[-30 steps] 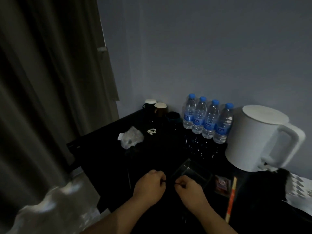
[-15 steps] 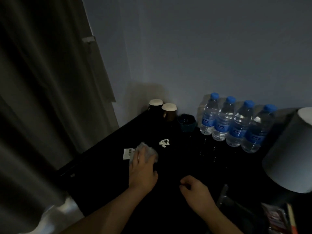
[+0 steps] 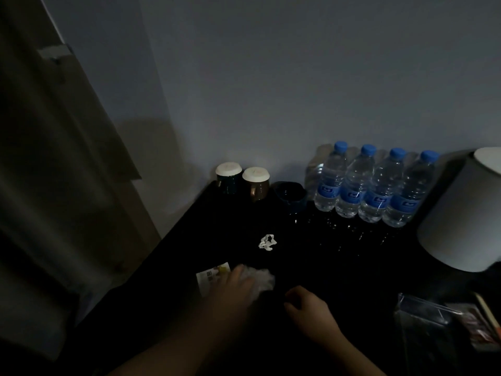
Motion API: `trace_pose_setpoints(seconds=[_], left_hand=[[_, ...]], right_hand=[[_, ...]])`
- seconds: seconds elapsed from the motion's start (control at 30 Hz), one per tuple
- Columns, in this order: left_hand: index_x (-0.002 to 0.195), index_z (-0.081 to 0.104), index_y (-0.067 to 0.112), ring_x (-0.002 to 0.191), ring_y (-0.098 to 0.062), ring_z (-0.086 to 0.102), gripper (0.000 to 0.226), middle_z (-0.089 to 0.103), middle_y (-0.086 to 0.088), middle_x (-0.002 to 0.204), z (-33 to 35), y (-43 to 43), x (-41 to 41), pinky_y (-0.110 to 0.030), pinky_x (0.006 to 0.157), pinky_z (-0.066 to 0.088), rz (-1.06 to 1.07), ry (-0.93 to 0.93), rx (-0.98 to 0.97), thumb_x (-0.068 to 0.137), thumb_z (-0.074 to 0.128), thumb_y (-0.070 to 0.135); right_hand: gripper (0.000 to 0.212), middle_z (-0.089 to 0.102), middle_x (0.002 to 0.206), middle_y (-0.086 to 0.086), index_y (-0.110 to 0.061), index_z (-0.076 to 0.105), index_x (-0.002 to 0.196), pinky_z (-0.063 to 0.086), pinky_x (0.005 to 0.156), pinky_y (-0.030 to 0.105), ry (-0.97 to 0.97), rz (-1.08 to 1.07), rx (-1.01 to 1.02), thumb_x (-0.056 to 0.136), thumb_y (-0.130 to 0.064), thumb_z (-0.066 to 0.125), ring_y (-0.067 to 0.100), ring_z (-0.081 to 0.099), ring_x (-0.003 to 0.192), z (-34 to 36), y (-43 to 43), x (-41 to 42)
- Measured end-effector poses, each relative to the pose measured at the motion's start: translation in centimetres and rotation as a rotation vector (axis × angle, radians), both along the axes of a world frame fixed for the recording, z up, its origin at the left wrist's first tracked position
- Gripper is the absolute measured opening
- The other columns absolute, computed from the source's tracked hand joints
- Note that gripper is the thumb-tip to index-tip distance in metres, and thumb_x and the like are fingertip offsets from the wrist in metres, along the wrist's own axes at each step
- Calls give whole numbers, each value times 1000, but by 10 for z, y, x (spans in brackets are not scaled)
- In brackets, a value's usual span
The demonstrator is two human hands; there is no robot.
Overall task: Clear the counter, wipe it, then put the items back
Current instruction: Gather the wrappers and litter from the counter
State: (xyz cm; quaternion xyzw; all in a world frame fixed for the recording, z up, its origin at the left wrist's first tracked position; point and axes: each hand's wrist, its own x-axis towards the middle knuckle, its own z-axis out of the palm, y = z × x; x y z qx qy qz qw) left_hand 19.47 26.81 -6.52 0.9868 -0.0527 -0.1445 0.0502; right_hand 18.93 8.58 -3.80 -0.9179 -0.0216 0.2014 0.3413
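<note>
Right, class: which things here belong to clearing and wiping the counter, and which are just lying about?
Part of the job: counter; crumpled wrapper under the left hand; paper slip; white scrap; lidded cups; dark cup; water bottles; kettle; clear box.

Just there: curtain; wall.

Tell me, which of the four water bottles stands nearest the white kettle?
The rightmost bottle; it alone stands at the row's end next to the kettle.
</note>
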Motion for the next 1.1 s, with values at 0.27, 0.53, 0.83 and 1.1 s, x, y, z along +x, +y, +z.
trace_pose_setpoints(seconds=[0.27, 0.53, 0.83, 1.1], left_hand=[[126, 48, 18, 117, -26, 52, 33, 56, -7, 126, 7, -7, 22, -33, 91, 45, 33, -40, -217, 93, 51, 26], [110, 54, 14, 105, -23, 60, 26, 63, -8, 112, 33, -30, 46, -25, 79, 46, 182, 94, -641, 85, 58, 14], [92, 48, 27, 86, -10, 62, 30, 64, 0, 95, 37, -40, 51, -22, 73, 52, 259, 321, -1041, 80, 70, 10], [82, 53, 28, 88, -8, 57, 20, 61, 6, 93, 17, -38, 58, -24, 84, 47, 235, 206, -870, 81, 70, 18]], right_hand=[[29, 60, 121, 1, -17, 54, 120, 39, 88, 17, -66, -60, 27, 92, -21, 52, 13, 56, 112, 0, 10, 5], [98, 24, 151, -15, -29, 26, 146, 24, 107, 25, -374, 90, 2, 55, -67, 33, 10, 26, 136, 13, 11, 18], [72, 48, 137, -8, -35, 15, 147, 31, 100, 26, -172, 75, -210, 87, -46, 53, 17, 42, 125, 6, -6, 29], [37, 49, 111, 3, -21, 54, 125, 46, 85, 29, -159, -65, -152, 89, -28, 55, 24, 56, 106, -14, -22, 35]])
